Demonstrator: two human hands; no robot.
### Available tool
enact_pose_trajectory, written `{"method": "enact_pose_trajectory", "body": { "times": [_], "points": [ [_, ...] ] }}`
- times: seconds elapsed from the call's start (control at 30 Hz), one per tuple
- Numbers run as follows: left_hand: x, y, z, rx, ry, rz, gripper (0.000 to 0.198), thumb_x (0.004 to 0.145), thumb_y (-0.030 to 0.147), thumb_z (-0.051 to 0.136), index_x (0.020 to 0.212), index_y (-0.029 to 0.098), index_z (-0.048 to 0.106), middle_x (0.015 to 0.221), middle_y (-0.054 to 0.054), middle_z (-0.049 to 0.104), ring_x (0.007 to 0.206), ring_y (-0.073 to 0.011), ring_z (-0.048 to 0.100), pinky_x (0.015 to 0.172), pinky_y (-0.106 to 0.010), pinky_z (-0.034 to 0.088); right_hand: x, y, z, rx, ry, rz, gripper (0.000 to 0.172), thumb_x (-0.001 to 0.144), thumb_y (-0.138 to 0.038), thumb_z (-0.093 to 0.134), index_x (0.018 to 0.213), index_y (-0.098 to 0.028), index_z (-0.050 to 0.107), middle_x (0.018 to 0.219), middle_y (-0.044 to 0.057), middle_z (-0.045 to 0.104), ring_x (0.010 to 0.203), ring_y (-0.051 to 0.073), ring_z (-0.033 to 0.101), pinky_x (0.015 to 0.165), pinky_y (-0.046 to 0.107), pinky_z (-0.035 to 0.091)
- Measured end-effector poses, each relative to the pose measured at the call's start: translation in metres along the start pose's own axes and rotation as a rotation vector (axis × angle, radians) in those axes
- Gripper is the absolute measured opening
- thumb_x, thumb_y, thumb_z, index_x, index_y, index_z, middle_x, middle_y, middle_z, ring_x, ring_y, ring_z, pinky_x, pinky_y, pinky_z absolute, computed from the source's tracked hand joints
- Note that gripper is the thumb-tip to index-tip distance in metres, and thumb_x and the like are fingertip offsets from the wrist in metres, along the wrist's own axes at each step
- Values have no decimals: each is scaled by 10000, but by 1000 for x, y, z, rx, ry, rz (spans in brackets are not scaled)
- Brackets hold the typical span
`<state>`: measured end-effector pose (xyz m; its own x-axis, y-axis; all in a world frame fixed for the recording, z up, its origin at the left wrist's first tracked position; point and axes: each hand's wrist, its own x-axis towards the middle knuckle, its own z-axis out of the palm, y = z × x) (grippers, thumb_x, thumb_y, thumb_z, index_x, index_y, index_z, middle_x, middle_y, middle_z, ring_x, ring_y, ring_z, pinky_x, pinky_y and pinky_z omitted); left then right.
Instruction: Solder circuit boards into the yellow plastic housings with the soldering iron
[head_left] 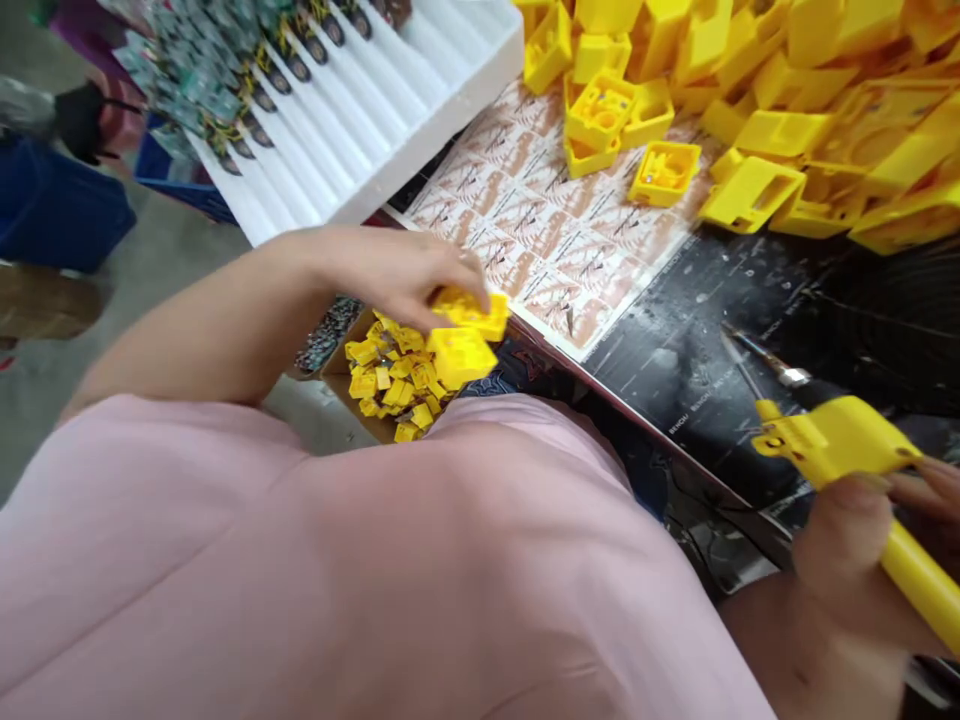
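My left hand reaches down to the left and pinches a yellow plastic part just above a small cardboard box full of small yellow pieces. My right hand at the lower right grips a yellow plastic housing together with a yellow-handled screwdriver. The screwdriver's metal shaft lies over the black mat. My pink shirt fills the lower frame and hides part of the box.
A big heap of yellow housings covers the far right of the bench. A printed sheet lies on a black mat. A white grooved foam tray with small circuit boards stands at the upper left. Blue crates sit on the floor.
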<state>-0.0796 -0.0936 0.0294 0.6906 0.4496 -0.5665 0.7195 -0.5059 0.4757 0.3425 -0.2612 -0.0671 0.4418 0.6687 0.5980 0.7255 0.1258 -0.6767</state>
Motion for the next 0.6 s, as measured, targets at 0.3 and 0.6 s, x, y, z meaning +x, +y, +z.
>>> {"method": "enact_pose_trajectory", "body": {
  "times": [0.3,0.6],
  "points": [
    [-17,-35,91,52,-83,-367,627,874,286,678,1464,88,595,1637,-265,433,1503,-366,482,1212,-439,416,-1,-64,5,-62,-60,-149,423,793,-490,841,1206,-425,781,846,29,770,639,269,700,560,429,534],
    [101,34,-25,146,682,122,440,1002,385,453,1306,192,705,1293,-153,722,1177,-268,681,1068,-405,494,33,-30,41,230,360,-510,582,678,-539,945,1178,-280,797,769,-11,720,494,125,588,386,261,399]
  ]
}}
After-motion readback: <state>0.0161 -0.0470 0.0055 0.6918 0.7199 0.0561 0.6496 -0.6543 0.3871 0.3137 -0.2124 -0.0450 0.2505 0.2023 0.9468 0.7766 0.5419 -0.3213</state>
